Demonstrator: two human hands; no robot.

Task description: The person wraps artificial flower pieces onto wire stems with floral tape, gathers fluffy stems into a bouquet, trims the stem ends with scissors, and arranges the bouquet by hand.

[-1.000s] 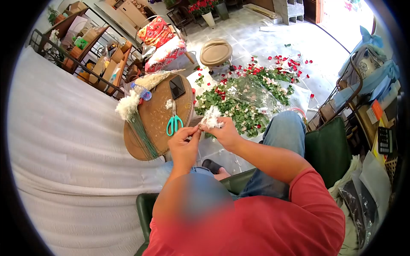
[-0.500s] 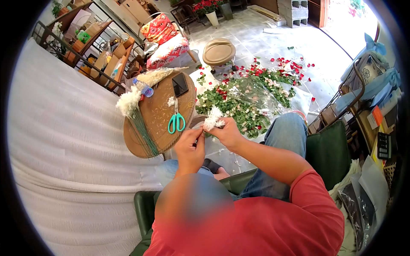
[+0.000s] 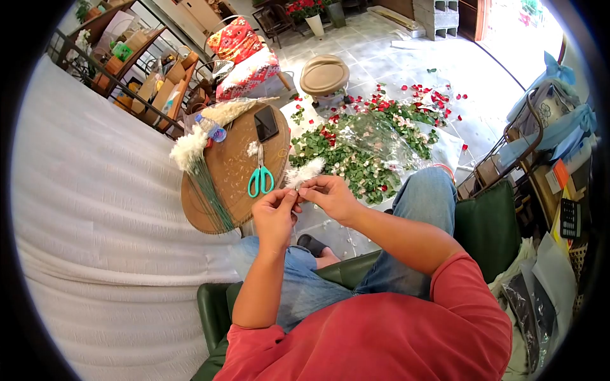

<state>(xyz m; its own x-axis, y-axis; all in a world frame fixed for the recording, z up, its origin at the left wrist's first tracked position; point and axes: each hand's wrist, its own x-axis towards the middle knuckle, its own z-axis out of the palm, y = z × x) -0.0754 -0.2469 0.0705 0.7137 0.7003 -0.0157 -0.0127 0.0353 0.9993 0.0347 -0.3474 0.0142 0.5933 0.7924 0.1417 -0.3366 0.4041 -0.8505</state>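
A white, feathery flower head (image 3: 305,171) sticks up from between my hands over my lap. My left hand (image 3: 274,217) pinches at its lower end with thumb and forefinger. My right hand (image 3: 330,197) meets it there, fingertips closed on the same base; the fingers hide what lies between them. Close by on the round wooden table (image 3: 226,167) are scissors with teal handles (image 3: 260,181), their blades pointing away from me. A small white tuft (image 3: 253,148) lies by the blade tips. Along the table's left side rests a bundle of white fluffy flowers on green stems (image 3: 208,190).
The table also holds a phone (image 3: 266,123), a clear bottle (image 3: 213,131) and a cream dried plume (image 3: 232,112). Rose leaves and petals (image 3: 356,152) cover the floor ahead, with a stool (image 3: 324,76) behind. A white curtain (image 3: 95,209) hangs left; a cluttered shelf (image 3: 559,209) stands right.
The white flower head has turned from upright between the hands to leaning up and left of the right fingers. Both hands have come together at its base, and my left arm has shifted slightly left.
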